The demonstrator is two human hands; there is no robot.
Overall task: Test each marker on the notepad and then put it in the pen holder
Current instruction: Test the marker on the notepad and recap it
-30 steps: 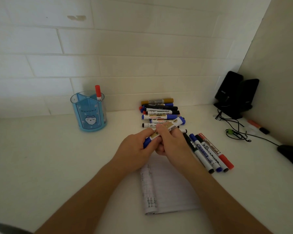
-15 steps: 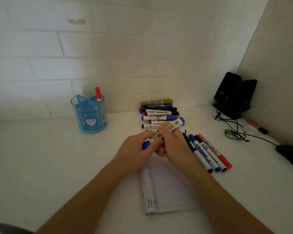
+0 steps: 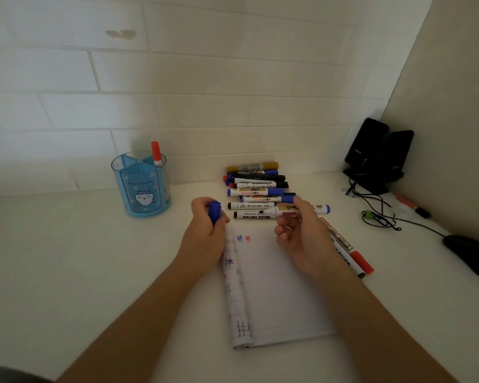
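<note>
The blue marker (image 3: 320,208) was in the air over the far right corner of the notepad (image 3: 277,286), lying almost level with its blue end to the right. The right hand (image 3: 304,239) pinched its barrel between thumb and forefinger, and the other fingers were loosely curled with nothing in them. The bare tip seemed to point left, though it merged with the markers lying behind it and I could not be sure. The left hand (image 3: 205,239) rested at the notepad's far left corner, fingers curled round the blue cap (image 3: 215,212).

The step in hand looked like the test stroke. It would go best with the marker turned tip-down into a writing grip and set on clean paper just beside the blue and red marks (image 3: 244,238) at the far end of the page. A short, light stroke would be enough. The left hand could press the curled left edge of the notepad flat and keep the cap ready.

The pen holder (image 3: 141,186) stood far left with one red marker (image 3: 156,153) in it. A pile of markers (image 3: 256,186) lay beyond the notepad and a few more (image 3: 351,250) along its right side. Black speakers (image 3: 376,156) stood in the far right corner.
</note>
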